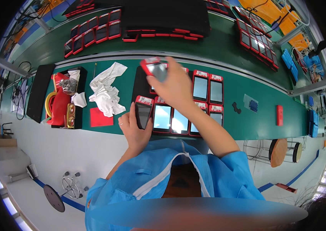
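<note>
My right hand (175, 85) grips a red-framed handheld device (157, 71), lifted and tilted over the far left part of the black mat (140, 84). Its outline is a little smeared by motion. My left hand (135, 129) is curled round the sides of another red-framed device (143, 114) with a dark screen, at the mat's near left corner. Beside it, a device with a lit screen (162, 117) lies in a row of several alike. Two more devices, one of them a pale-screened device (200, 87), lie in the far row. My right forearm hides part of both rows.
A white cloth (107, 90) and a red square sheet (101, 117) lie left, beside a black tray (79, 115) holding red items and tape. Several devices (93, 32) stand on the far green belt. Rightward are a small black piece (236, 108), a clear bag (251, 104) and a red device (279, 115).
</note>
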Motion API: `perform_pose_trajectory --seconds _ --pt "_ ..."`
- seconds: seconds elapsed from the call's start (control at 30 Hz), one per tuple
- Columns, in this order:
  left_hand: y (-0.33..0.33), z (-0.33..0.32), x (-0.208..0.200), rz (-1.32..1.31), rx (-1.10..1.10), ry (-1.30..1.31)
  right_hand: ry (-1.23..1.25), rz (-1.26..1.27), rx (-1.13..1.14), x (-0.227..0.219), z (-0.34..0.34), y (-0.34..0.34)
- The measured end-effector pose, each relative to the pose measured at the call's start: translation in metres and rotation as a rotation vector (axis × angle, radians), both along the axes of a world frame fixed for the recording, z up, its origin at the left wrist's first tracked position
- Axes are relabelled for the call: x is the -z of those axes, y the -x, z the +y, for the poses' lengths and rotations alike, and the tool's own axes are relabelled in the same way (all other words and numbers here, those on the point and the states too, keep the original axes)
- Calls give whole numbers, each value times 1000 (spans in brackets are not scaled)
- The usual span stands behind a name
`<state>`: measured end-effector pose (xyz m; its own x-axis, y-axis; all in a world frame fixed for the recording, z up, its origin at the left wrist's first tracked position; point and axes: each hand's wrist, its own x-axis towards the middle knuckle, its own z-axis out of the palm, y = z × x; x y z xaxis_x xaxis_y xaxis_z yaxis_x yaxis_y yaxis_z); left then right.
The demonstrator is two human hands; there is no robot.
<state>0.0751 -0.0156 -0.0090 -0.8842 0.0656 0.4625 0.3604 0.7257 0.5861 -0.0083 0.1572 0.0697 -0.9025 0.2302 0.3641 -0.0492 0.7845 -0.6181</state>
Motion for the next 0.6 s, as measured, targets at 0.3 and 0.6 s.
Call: perform_pose_trajectory --seconds 0.3,0.6 --pt "4 -1 5 80 1 -14 -562 -515 -72 27 -91 76" --pt "3 -5 4 61 -6 -33 -485 -480 -135 -28 -35 77"
